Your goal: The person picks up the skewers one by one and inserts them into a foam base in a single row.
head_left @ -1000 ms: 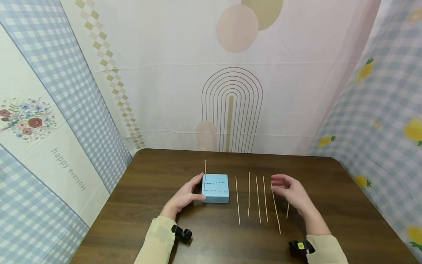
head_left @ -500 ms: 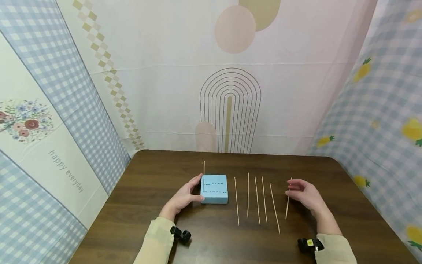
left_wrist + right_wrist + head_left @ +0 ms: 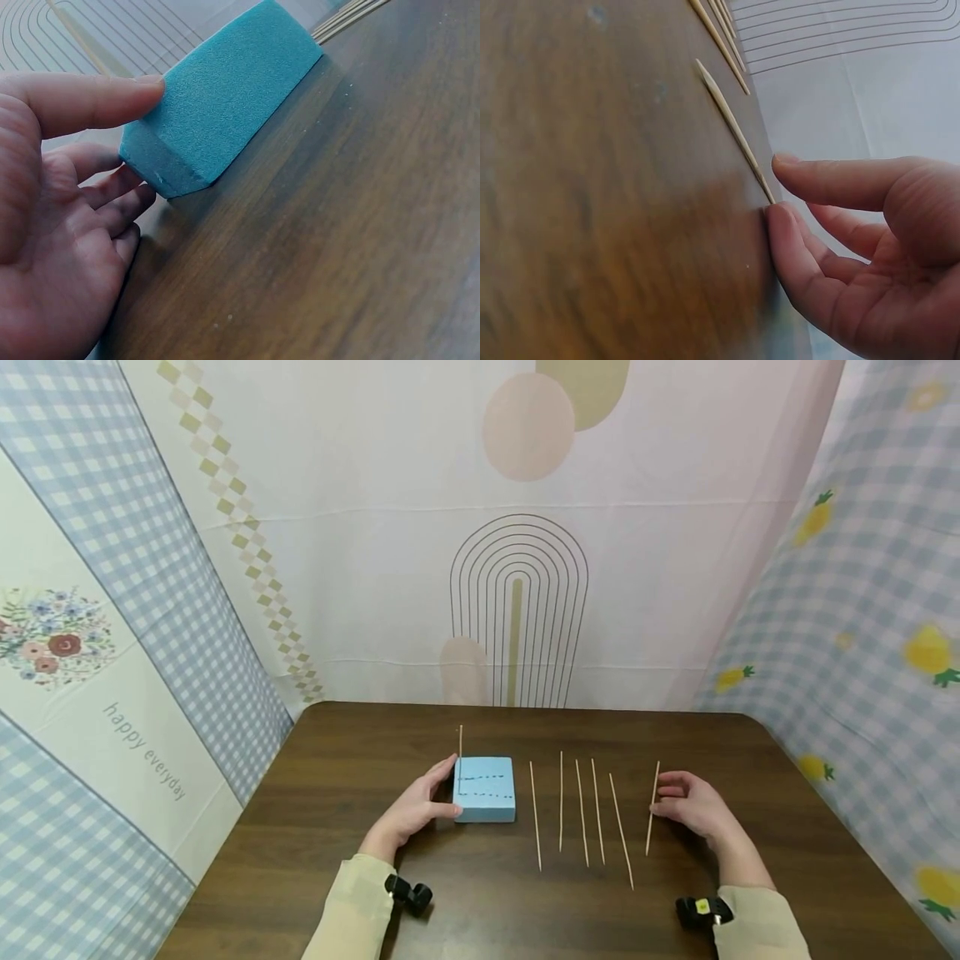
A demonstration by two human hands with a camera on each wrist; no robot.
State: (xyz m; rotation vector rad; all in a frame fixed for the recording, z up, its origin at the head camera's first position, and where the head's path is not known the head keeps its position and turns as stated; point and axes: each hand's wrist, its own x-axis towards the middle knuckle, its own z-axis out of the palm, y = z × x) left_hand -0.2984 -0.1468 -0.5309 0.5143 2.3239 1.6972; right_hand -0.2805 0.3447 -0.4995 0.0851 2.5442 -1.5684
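Note:
My left hand (image 3: 415,804) grips the left side of a light blue foam block (image 3: 484,810) on the table, thumb at the near corner and fingers round the far one. Two rows of dark marks run across its top. A thin wooden skewer (image 3: 461,742) stands upright in its left part. At the right, my right hand (image 3: 693,803) is beside a lone skewer (image 3: 648,839), fingertips right at it. In the right wrist view that skewer's pointed end (image 3: 705,73) lies toward the camera; a gap shows between thumb (image 3: 832,181) and index finger (image 3: 784,232).
Several more skewers, among them one nearest the block (image 3: 536,818) and one farther right (image 3: 622,833), lie roughly parallel between block and right hand. The brown wooden table (image 3: 480,902) ends at a patterned cloth backdrop (image 3: 375,610), with checked cloths at both sides.
My right hand has moved right, from over the neighbouring skewer to the rightmost one, which now shows along its full length beside the fingertips. The left hand and block have stayed put.

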